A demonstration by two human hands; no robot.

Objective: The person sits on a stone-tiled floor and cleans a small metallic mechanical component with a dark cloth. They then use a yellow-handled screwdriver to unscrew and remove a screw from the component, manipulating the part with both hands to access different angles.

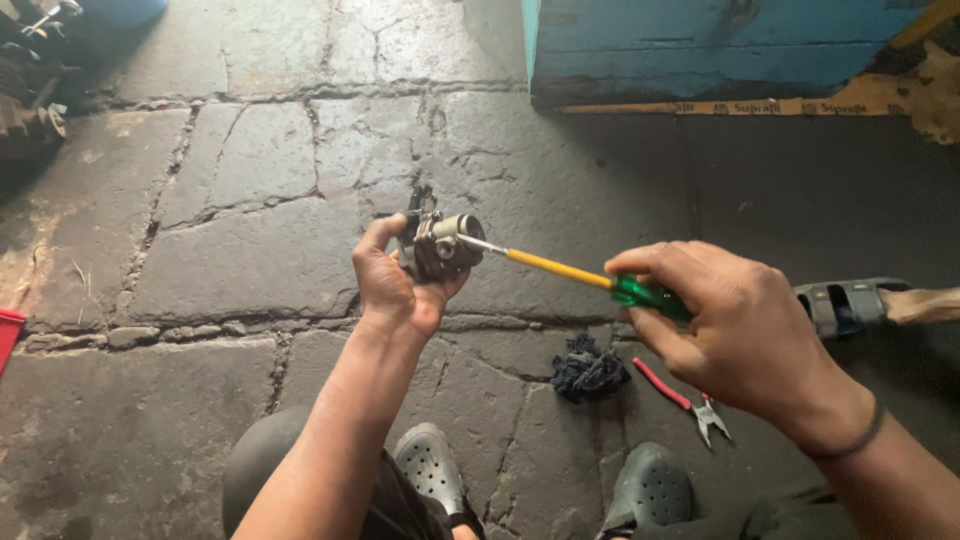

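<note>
My left hand grips a small grimy metal engine part, like a carburetor, held up over the stone floor. My right hand holds a screwdriver with a green handle and a yellow shaft. Its metal tip touches the side of the metal part. My thumb rests on top of the green handle. Both forearms reach in from the bottom of the view.
Cracked grey stone slabs cover the floor. A dark rag and red-handled pliers lie near my grey clogs. A blue wooden box stands at the back. Another person's sandalled foot is at right; engine parts sit far left.
</note>
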